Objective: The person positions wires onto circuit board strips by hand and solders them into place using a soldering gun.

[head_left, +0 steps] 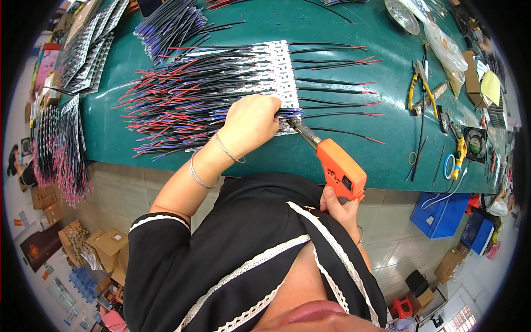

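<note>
My left hand (250, 124) is closed in a pinch over the lower part of a white perforated board panel (281, 72). Blue-tipped black wires (289, 112) stick out from under its fingers, bunched together. My right hand (340, 210) grips the handle of an orange soldering gun (338, 163). The gun's metal tip reaches the panel's edge beside the left fingers; the exact contact point is too small to tell. Many black wires with red and blue ends (171, 105) fan out left from the panel. Several single black wires with red ends (337, 81) extend to its right.
A bundle of loose wires (171, 27) lies at the back left of the green table (381, 149). Wired panels are stacked at the far left, some hanging over the edge. Yellow-handled pliers (413, 88), a small fan (474, 143) and a plastic bag (445, 50) lie right.
</note>
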Action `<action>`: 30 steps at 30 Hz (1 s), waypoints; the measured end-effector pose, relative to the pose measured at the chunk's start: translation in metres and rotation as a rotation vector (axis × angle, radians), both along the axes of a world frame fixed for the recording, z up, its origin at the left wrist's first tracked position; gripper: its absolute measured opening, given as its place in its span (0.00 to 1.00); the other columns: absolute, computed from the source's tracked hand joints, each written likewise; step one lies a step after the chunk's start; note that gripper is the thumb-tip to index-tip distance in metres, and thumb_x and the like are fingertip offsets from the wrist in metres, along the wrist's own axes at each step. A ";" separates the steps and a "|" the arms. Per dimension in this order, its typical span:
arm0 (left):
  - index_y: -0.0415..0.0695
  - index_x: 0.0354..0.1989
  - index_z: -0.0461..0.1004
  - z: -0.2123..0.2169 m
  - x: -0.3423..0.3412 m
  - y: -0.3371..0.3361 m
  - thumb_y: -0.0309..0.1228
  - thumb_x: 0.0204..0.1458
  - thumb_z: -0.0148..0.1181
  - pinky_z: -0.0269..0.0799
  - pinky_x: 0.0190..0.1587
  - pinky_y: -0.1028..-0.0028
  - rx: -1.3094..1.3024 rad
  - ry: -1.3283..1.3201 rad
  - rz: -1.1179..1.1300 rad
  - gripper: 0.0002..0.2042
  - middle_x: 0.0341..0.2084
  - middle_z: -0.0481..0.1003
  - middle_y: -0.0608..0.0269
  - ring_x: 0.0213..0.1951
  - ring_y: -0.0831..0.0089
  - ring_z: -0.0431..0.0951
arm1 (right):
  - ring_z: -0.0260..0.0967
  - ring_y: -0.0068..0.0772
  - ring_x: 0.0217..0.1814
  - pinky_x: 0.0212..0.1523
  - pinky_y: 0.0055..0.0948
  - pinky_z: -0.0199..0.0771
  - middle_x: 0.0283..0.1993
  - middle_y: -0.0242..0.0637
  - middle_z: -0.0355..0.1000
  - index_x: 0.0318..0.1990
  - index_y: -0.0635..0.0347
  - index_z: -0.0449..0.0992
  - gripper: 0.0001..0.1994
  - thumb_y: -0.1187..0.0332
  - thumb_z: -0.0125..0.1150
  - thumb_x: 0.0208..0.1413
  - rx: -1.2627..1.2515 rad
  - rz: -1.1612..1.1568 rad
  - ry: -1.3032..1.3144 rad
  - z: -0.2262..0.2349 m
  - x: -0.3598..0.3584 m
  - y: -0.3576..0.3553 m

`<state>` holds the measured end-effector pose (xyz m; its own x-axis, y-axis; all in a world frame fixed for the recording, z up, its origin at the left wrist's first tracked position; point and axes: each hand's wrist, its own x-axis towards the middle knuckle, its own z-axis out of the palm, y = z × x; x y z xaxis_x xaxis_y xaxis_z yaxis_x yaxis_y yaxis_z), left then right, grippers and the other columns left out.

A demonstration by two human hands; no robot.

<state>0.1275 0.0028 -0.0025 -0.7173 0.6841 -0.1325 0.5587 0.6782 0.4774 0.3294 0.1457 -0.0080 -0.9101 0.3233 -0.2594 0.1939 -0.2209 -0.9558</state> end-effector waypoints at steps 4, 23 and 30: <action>0.38 0.21 0.70 0.003 -0.001 0.002 0.27 0.37 0.54 0.66 0.31 0.60 -0.018 -0.004 -0.005 0.05 0.19 0.71 0.49 0.27 0.52 0.72 | 0.61 0.18 0.17 0.20 0.18 0.62 0.22 0.31 0.66 0.39 0.67 0.69 0.14 0.67 0.59 0.48 0.094 0.048 -0.088 0.006 0.001 0.003; 0.38 0.20 0.70 0.000 -0.002 0.003 0.27 0.36 0.55 0.67 0.30 0.60 -0.040 0.061 -0.050 0.05 0.18 0.71 0.50 0.26 0.53 0.72 | 0.61 0.17 0.15 0.14 0.18 0.62 0.21 0.32 0.65 0.44 0.67 0.63 0.17 0.70 0.58 0.49 0.045 -0.042 0.008 0.001 0.009 0.004; 0.39 0.21 0.71 0.000 -0.003 0.002 0.27 0.37 0.55 0.68 0.31 0.61 -0.052 0.042 -0.047 0.05 0.18 0.71 0.50 0.26 0.53 0.73 | 0.60 0.17 0.14 0.14 0.18 0.61 0.20 0.32 0.65 0.43 0.67 0.64 0.15 0.70 0.57 0.50 -0.005 -0.071 0.026 0.000 0.010 0.001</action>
